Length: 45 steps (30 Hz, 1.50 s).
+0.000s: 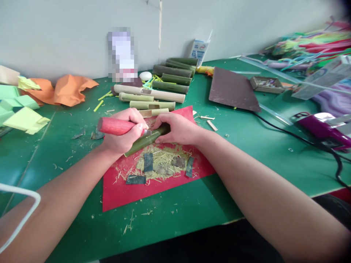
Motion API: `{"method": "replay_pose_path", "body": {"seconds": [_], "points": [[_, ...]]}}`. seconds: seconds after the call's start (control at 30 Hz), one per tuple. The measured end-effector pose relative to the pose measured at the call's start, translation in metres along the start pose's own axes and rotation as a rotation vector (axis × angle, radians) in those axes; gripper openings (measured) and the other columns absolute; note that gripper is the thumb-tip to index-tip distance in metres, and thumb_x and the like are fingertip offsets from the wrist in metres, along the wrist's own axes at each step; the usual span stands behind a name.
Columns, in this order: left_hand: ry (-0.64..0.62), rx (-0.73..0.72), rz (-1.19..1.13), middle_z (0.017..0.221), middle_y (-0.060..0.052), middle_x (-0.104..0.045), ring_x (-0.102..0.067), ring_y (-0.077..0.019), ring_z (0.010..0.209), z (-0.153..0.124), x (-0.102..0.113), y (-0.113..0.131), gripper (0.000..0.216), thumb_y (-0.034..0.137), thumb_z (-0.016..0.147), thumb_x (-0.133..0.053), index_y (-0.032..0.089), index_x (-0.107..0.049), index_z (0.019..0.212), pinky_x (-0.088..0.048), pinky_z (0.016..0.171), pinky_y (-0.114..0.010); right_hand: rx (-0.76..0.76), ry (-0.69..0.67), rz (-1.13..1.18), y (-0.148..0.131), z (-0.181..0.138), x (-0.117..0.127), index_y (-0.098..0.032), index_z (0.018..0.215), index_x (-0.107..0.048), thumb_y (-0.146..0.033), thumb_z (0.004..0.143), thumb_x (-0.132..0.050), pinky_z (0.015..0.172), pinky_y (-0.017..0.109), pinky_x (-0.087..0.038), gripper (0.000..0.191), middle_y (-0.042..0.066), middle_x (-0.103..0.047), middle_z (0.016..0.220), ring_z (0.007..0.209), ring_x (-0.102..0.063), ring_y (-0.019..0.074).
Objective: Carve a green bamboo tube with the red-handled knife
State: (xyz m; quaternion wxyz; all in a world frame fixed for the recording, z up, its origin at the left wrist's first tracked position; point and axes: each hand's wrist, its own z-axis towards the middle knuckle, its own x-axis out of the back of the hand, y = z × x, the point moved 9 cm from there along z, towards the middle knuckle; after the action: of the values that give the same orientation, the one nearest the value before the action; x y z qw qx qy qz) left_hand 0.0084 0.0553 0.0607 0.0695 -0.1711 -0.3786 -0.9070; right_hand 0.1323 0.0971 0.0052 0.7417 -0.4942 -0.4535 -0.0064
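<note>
My left hand (122,133) is closed round the red wooden handle (116,126) of a carving tool. Its short metal blade (147,133) touches a green bamboo tube (144,141) near the tube's middle. The far end of that tube is gripped by my right hand (175,128), thumb on the near side and fingers over the top. The tube lies at a slant above a red sheet (117,193). On the sheet, just in front of the tube, is a heap of pale bamboo shavings (161,162) with dark cut strips (148,162) among them.
Behind my hands lies a row of bamboo tubes (153,94), some with notches. A blurred-out upright object (122,54) and a drink carton (199,51) stand by the wall. Crumpled orange paper (67,91) is left; a dark board (231,89), black cable (287,132) and purple device (323,129) are right.
</note>
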Motion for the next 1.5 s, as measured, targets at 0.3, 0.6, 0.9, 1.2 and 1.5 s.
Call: {"method": "replay_pose_path", "body": {"seconds": [0.3, 0.6, 0.9, 1.2, 1.5], "points": [[0.032, 0.011, 0.085, 0.071, -0.001, -0.069, -0.066, -0.0162, 0.067, -0.004, 0.003, -0.001, 0.015, 0.026, 0.082, -0.060, 0.021, -0.060, 0.068, -0.054, 0.063, -0.033, 0.011, 0.012, -0.021, 0.000, 0.000, 0.001, -0.017, 0.091, -0.064, -0.026, 0.067, -0.080, 0.072, 0.029, -0.043, 0.031, 0.003, -0.067, 0.094, 0.082, -0.058, 0.0164], [0.063, 0.026, 0.091, 0.077, -0.001, -0.072, -0.068, -0.0159, 0.073, -0.004, 0.007, -0.006, 0.020, 0.032, 0.089, -0.061, 0.020, -0.065, 0.073, -0.057, 0.072, -0.033, -0.013, 0.007, -0.016, -0.002, -0.001, 0.001, -0.016, 0.093, -0.065, -0.024, 0.067, -0.080, 0.070, 0.028, -0.043, 0.031, 0.003, -0.067, 0.095, 0.080, -0.059, 0.0158], [0.010, 0.074, 0.083, 0.085, -0.003, -0.073, -0.070, -0.0181, 0.081, -0.003, 0.002, -0.006, 0.014, 0.032, 0.089, -0.062, 0.021, -0.067, 0.081, -0.058, 0.076, -0.034, -0.007, 0.006, -0.008, -0.003, 0.000, 0.002, -0.018, 0.090, -0.063, -0.024, 0.066, -0.080, 0.070, 0.029, -0.043, 0.030, 0.003, -0.067, 0.095, 0.082, -0.059, 0.0168], [-0.049, 0.054, 0.128, 0.086, -0.003, -0.075, -0.071, -0.0184, 0.082, 0.000, -0.002, -0.001, 0.009, 0.027, 0.085, -0.064, 0.020, -0.069, 0.084, -0.058, 0.074, -0.032, -0.026, 0.010, -0.008, 0.001, 0.000, 0.001, -0.018, 0.092, -0.064, -0.026, 0.066, -0.080, 0.071, 0.029, -0.043, 0.032, 0.003, -0.067, 0.095, 0.082, -0.058, 0.0165], [-0.054, 0.083, 0.122, 0.086, -0.003, -0.075, -0.071, -0.0186, 0.082, -0.001, -0.004, -0.004, 0.009, 0.028, 0.084, -0.065, 0.020, -0.069, 0.082, -0.059, 0.075, -0.032, -0.020, 0.008, -0.012, -0.001, -0.001, 0.001, -0.018, 0.093, -0.064, -0.025, 0.066, -0.080, 0.070, 0.028, -0.042, 0.032, 0.002, -0.067, 0.093, 0.081, -0.058, 0.0160]]}}
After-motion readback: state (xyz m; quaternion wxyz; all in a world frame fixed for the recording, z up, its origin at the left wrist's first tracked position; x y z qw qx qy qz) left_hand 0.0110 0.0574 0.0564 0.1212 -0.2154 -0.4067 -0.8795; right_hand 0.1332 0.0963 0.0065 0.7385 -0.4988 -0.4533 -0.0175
